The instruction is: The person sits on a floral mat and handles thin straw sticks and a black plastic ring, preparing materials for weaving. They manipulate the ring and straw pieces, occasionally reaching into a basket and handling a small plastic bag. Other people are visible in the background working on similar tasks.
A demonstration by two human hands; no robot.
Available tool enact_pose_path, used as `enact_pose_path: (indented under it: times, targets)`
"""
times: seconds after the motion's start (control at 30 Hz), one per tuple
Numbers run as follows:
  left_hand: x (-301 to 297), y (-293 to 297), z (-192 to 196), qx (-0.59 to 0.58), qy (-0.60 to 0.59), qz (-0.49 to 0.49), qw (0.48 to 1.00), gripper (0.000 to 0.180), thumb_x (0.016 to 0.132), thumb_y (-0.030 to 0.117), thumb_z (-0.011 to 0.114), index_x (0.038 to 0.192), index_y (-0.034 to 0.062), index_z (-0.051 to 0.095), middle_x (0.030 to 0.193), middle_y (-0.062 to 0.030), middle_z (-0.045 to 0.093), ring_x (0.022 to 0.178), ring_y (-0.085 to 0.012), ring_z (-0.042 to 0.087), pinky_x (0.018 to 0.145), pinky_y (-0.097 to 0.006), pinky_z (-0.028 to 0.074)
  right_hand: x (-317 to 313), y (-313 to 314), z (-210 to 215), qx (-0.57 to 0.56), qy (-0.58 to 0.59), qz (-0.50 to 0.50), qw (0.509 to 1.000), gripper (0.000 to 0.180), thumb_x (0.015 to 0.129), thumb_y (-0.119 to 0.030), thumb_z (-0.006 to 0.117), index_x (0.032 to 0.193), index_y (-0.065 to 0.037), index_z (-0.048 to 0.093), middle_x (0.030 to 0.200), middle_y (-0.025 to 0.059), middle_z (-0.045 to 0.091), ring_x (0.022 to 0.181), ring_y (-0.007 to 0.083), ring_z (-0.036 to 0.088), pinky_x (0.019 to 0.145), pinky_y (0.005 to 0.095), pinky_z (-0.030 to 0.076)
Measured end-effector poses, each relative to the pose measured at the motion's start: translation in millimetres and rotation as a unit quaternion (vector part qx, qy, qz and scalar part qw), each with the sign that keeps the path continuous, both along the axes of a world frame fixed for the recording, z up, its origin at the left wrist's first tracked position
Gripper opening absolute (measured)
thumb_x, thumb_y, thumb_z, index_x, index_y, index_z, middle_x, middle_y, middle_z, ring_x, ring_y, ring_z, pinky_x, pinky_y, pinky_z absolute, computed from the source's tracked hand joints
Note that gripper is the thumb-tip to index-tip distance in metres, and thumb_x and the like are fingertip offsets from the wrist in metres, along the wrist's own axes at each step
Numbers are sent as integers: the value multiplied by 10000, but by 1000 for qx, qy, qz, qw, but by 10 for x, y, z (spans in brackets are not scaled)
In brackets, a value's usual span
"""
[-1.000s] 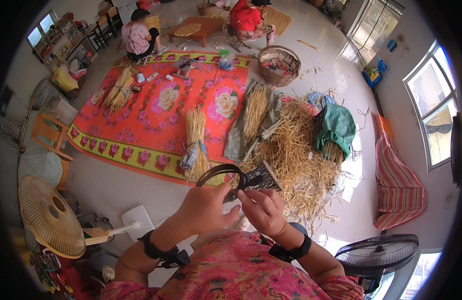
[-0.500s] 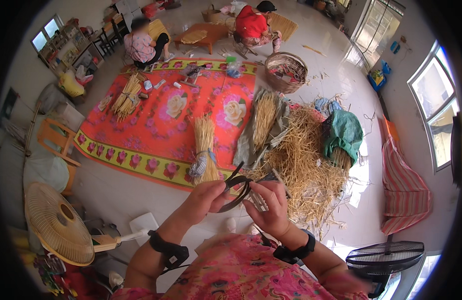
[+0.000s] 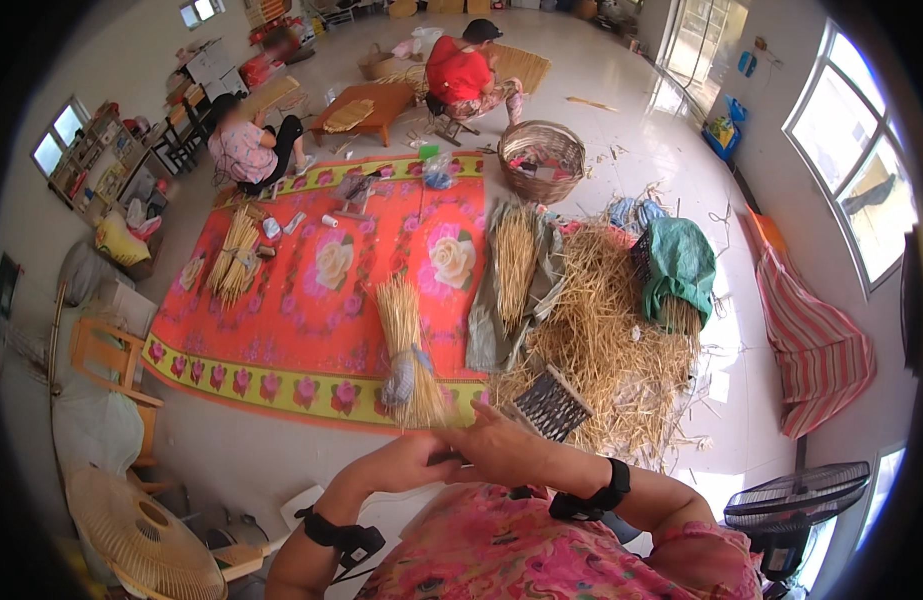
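My hands meet in front of my body, right over left. My left hand [image 3: 409, 466] is closed, with a dark bit of a black strap [image 3: 443, 458] showing between the fingers. Across it lies my right hand [image 3: 501, 447], blurred by motion. Its fingertips are smeared and I cannot make out what they hold. Most of the strap is hidden behind the hands. Just beyond them stands a tied straw bundle [image 3: 406, 335] with a checked cloth [image 3: 398, 384] at its lower end. Right of my right hand is a black-and-white woven seat or panel [image 3: 552, 403].
A red floral mat [image 3: 311, 330] covers the floor ahead, with another straw bundle [image 3: 236, 255]. Loose straw [image 3: 621, 350] is heaped at the right. A wicker basket [image 3: 541, 160] stands beyond. Fans [image 3: 146, 530] flank me. Other people [image 3: 471, 75] sit working at the back.
My hands have come closer together and lower in view, the right crossing over the left. The looped black strap, plain before, is now mostly hidden. The view has shifted, uncovering the woven panel.
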State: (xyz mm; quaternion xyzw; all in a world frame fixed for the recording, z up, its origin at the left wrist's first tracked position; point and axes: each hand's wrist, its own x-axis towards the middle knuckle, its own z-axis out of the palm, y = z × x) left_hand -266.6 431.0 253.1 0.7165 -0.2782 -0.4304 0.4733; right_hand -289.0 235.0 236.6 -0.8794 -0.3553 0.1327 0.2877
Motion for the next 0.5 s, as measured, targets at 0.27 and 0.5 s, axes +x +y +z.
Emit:
enact_pose_path:
  times: [0.27,0.5]
  targets:
    - [1035,-41,-272,52,12,70,996,213,905,149,588,1046,-10,581,961,-86,660,857,-121,606,750,-285,490,991,-8,-530,-109,-13,8,994,279,853,-296,557,1114,-207,599,779,66,644,623,246,621,827,437,402]
    - [2548,-257,-595,48,-26,59,997,230,879,163,625,1062,29,590,935,-71,665,846,-126,617,738,-283,494,2409,-364,-671,10,53,-74,996,317,885,-385,516,1021,-117,617,611,151,607,545,356,609,529,465,490]
